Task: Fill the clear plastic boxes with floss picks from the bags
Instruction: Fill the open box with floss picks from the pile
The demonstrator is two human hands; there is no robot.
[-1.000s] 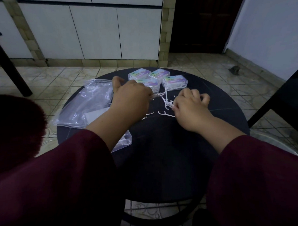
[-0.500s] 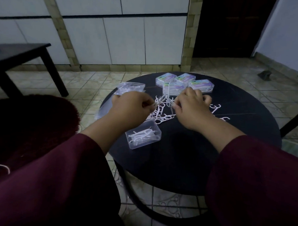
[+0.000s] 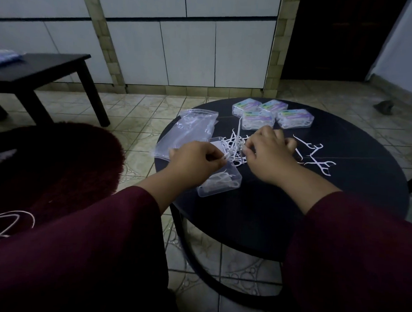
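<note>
On the round black table (image 3: 326, 213) an open clear plastic box (image 3: 222, 183) holds a few white floss picks. My left hand (image 3: 195, 161) hovers over its far end and pinches floss picks between thumb and fingers. My right hand (image 3: 269, 152) is curled on the loose pile of floss picks (image 3: 233, 148) in the middle of the table. More loose picks (image 3: 317, 156) lie to the right. Several filled boxes with coloured labels (image 3: 272, 115) stand at the far edge. A clear plastic bag (image 3: 189, 132) lies at the left edge.
A dark low table (image 3: 40, 68) stands on the tiled floor at the left, with something blue on it. A dark red furry cushion (image 3: 67, 165) lies beside my left arm. White cabinet doors line the back wall.
My view has swung left and the table has shifted right in frame. My left hand has moved down over the open box, holding picks. My right hand stays on the pile.
</note>
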